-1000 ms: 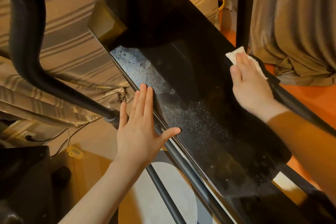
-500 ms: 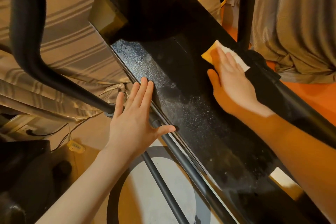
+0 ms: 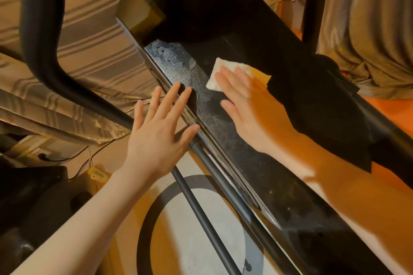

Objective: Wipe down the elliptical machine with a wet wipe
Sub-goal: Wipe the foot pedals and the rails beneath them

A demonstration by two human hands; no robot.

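Observation:
The elliptical machine's long black housing (image 3: 225,131) runs diagonally through the view, with pale dust on its top near the left edge. A white wet wipe (image 3: 218,76) lies flat on that dusty surface. My right hand (image 3: 248,105) presses the wipe down with straight fingers; part of the wipe is hidden under the fingers. My left hand (image 3: 161,127) rests flat against the housing's left edge, fingers spread and straight, just left of the wipe.
A curved black handlebar arm (image 3: 42,35) sweeps down at the left. Thin dark rails (image 3: 201,214) run below the housing over a round floor mat (image 3: 194,230). Striped curtains (image 3: 89,35) hang at the left and drapes (image 3: 368,18) at the right. Cables (image 3: 76,158) lie on the floor.
My right hand has slid the wipe leftward across the housing, from its right edge to the dusty strip near my left hand. My left hand has stayed in place.

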